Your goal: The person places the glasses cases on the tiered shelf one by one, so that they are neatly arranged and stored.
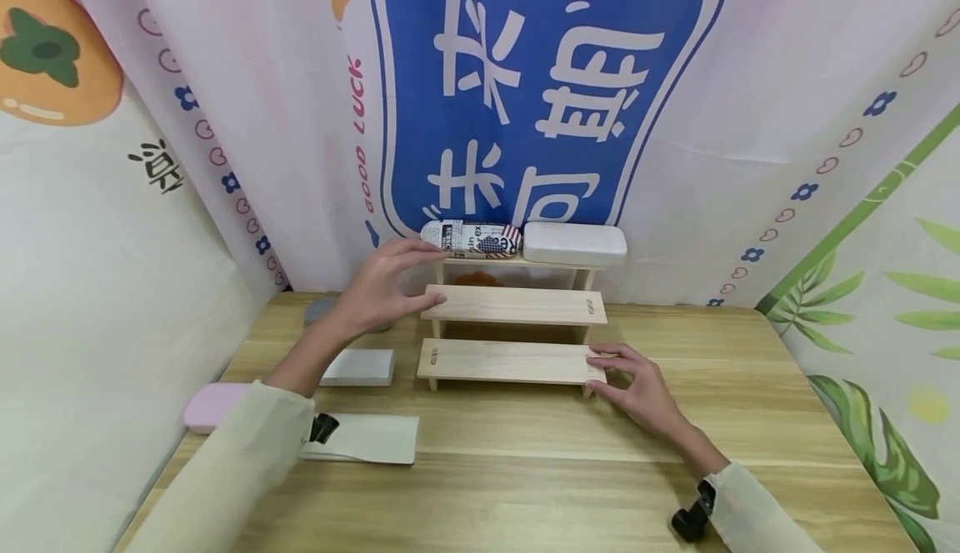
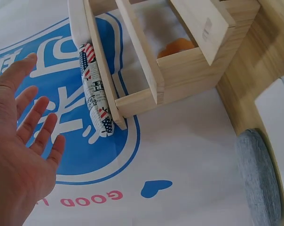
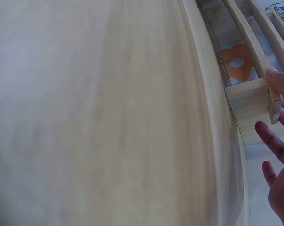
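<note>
Pale wood forms the three-stepped stand (image 1: 517,304), which stands on the bench (image 1: 525,486) close against the printed cloth (image 1: 757,28) behind it. On its top step, a patterned case (image 1: 480,240) printed with lettering and stars-and-stripes motifs lies at the left end, and a plain white case (image 1: 576,243) lies just beside it, to the right.

The left hand (image 1: 381,286) is at the stand's left side, its fingers spread wide and the thumb held well away from them. From the head view the fingertips overlap the end of the patterned case, but the left wrist view shows a gap between them, so the hand appears near it rather than touching.

The right hand (image 1: 637,391) pinches the right end of the lowest step (image 1: 510,361) between thumb and fingers; the right wrist view cuts off part of that hand, though the board's end shows between the digits.

To the left on the bench, partly behind the left arm, are a white box (image 1: 360,367), a flat pale folder-like piece (image 1: 378,439) nearer the person and a pink case (image 1: 213,407) at the edge. A grey rounded piece (image 2: 258,176) lies near the cloth.
</note>
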Demonstrator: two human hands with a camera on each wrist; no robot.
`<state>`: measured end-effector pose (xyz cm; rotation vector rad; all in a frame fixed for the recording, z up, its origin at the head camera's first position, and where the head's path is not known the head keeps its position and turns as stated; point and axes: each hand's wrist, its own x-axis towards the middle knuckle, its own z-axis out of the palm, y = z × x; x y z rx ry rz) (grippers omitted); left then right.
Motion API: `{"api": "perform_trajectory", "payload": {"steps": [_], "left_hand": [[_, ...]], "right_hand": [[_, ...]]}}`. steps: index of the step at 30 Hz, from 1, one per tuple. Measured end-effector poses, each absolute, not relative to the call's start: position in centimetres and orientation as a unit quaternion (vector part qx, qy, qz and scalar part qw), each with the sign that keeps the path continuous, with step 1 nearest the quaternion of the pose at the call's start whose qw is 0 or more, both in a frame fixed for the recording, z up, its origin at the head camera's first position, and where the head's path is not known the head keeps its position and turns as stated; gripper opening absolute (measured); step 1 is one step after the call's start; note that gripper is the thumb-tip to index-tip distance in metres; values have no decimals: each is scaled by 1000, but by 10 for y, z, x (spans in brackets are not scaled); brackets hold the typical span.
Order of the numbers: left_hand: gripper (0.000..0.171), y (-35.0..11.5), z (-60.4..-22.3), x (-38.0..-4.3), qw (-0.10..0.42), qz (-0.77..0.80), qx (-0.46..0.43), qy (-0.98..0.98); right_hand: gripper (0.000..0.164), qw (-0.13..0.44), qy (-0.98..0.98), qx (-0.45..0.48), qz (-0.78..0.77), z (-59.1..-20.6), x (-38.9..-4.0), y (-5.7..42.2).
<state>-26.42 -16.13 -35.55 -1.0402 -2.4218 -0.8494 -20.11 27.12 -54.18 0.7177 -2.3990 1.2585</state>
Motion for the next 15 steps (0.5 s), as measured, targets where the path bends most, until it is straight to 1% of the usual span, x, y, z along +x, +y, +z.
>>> {"api": "perform_trajectory", "payload": {"steps": [5, 15], "left_hand": [[55, -171, -359, -254, 188, -311, -375, -853], [55, -192, -373, -238, 163, -306, -357, -867]], "right_hand": [[36, 168, -839, 255, 449, -542, -201, 271], [36, 170, -840, 257, 447, -541, -201, 270]]}}
